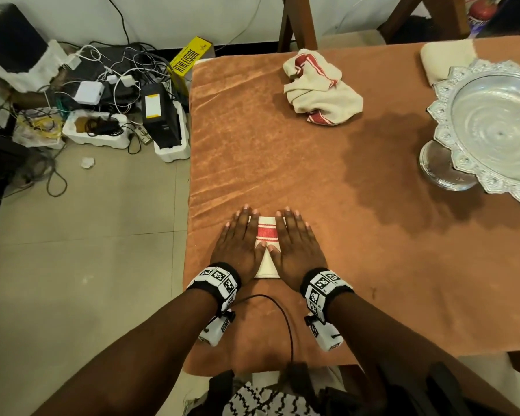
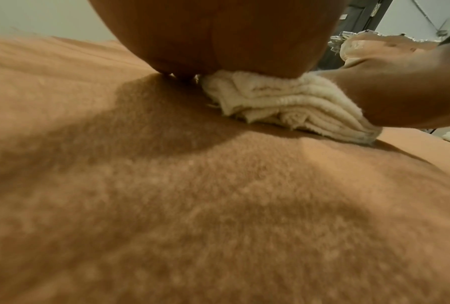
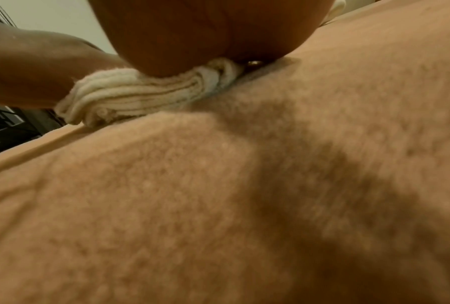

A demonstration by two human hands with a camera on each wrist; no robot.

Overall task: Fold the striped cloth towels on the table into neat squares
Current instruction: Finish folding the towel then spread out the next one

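I see the folded towel, cream with a red striped band, near the table's front edge. My left hand and right hand press flat on it, fingers straight, thumbs meeting. They hide its sides. A crumpled towel lies farther back.

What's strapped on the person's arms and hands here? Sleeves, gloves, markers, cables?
No sleeves or gloves: left hand and right hand are bare, forearms too. Each wrist wears a black band carrying white blocks printed with black-and-white square fiducial markers. A small white camera unit hangs under each wrist. A thin black cable loops back from the left unit toward the body.
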